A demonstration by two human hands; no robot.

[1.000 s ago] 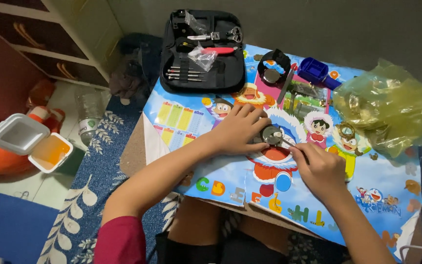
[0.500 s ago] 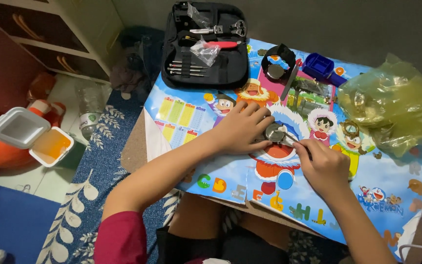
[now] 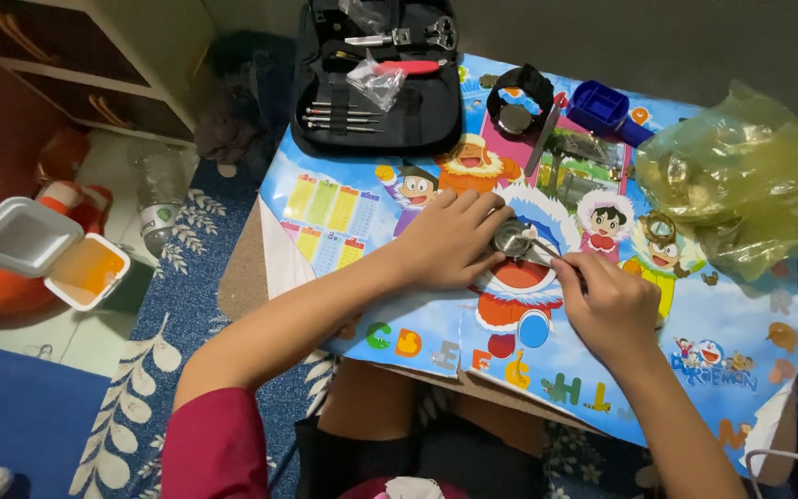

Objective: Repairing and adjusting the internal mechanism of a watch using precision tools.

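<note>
a yellowish crumpled plastic bag (image 3: pixel 741 189) is lying at the far right of the table, with small brass-coloured parts showing through it. a small clear bag (image 3: pixel 376 81) is resting on the open black tool case (image 3: pixel 376 79) at the far middle, beside a row of thin screwdrivers and a red-handled tool. a blue plastic holder (image 3: pixel 602 109) is sitting just left of the yellowish bag, and a black wristwatch (image 3: pixel 517 100) is lying between it and the case. on the floor to the left, a white box (image 3: pixel 43 254) with its lid hinged open is showing an orange inside, and a clear bottle with a white label (image 3: pixel 161 212) is lying near it. a bright cartoon sheet (image 3: pixel 510 277) with coloured letters along the near edge is covering the table.

the small round metal watch case (image 3: pixel 513 238) is lying near the middle of the sheet, silver-grey and shiny. the left hand (image 3: pixel 450 242) is lying flat beside it, fingers curling onto its left edge and pinning it down. the right hand (image 3: pixel 607 305) is closing narrowly around a thin metal tool (image 3: pixel 542 248), whose tip is touching the watch case.
</note>
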